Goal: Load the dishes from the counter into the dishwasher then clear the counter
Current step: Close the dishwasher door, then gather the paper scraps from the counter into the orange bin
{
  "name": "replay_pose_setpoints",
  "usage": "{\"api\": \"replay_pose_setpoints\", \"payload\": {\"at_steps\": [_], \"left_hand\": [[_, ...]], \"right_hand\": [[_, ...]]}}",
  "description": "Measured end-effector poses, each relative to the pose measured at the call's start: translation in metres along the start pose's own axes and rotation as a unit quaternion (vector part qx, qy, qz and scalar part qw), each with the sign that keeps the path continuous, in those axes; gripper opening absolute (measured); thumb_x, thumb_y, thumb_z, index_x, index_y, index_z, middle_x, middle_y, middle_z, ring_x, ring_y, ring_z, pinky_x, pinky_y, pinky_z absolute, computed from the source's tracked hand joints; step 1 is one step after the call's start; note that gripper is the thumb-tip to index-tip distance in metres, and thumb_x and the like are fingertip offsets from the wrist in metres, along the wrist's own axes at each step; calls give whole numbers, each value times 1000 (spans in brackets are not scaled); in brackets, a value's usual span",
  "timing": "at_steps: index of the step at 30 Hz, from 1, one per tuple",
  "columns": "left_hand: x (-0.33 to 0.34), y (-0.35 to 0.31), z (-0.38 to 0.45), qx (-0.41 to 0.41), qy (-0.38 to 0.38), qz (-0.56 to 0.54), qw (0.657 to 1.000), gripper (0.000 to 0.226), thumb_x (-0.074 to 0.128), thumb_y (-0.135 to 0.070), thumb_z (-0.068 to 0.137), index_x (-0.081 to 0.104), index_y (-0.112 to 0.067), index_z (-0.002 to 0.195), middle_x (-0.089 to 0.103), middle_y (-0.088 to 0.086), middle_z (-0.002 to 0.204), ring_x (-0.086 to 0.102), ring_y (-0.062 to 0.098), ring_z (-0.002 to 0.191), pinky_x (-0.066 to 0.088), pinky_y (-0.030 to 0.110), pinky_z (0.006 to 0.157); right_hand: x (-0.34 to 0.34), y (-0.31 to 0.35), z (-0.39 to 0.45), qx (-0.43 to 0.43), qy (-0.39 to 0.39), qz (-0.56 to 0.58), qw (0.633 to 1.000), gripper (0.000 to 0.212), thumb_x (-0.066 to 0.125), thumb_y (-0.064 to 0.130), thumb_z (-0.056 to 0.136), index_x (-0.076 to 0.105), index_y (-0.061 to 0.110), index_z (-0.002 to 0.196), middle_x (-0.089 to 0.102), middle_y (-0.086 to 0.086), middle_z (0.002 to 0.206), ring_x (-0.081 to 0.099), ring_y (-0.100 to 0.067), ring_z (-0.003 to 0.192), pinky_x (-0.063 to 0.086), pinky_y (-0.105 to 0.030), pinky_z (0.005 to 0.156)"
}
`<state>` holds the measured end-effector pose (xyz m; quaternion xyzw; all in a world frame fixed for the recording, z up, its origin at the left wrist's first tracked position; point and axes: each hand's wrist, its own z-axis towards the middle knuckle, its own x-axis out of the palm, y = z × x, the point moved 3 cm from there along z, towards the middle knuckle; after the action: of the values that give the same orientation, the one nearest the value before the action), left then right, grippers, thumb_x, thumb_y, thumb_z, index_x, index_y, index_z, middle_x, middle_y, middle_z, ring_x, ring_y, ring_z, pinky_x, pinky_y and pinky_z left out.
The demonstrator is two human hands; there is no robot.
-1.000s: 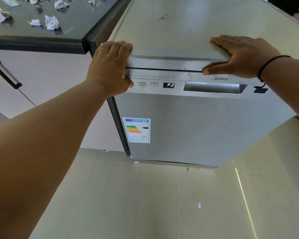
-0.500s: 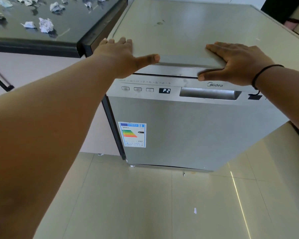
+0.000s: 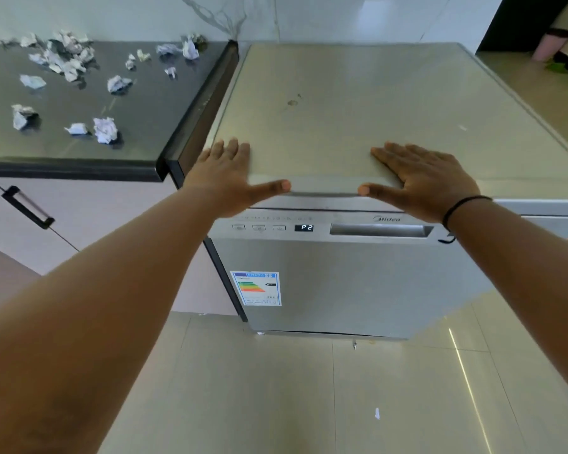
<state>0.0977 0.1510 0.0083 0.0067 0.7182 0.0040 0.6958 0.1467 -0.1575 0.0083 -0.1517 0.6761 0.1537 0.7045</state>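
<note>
On dishwasher (image 3: 358, 283): "Midea", "P2"

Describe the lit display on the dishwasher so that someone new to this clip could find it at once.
Start at the steel dishwasher right of the dark counter. Along the control strip at the top of its door, the display sits between three small buttons and the recessed handle. It alone is black and lit, reading P2.
</note>
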Motion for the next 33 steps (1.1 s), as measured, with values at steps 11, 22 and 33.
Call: {"api": "replay_pose_setpoints", "payload": {"at_steps": [11,22,33], "left_hand": [[-1,2,0,-1,4,-67,998,129,13,-100,58,-3,-14,153,-7,11,160,-8,27,147,1,45,120],[-4,26,6,141,91,-113,979,110,20,-85,78,-12,-9,150,-18,9,158,-17,22,146,-7,38,119],[-59,153,22,90,-40,-137,986,65,37,-63,90,42,-22,141,34,1,152,26,21,142,17,35,116]], "right_hand": [[-2,7,-1,97,64,20,993,92,3,91,67,4,47,148,4,14,160,7,-18,148,11,-45,117],[-3,64,-1,290,71,32,954,87,6,83,77,7,37,151,5,-9,161,5,-40,145,7,-55,115],[-1,174,98,161,91,65,981,102,-1,91,66,1,35,151,-3,0,161,0,-33,147,3,-58,114]]}}
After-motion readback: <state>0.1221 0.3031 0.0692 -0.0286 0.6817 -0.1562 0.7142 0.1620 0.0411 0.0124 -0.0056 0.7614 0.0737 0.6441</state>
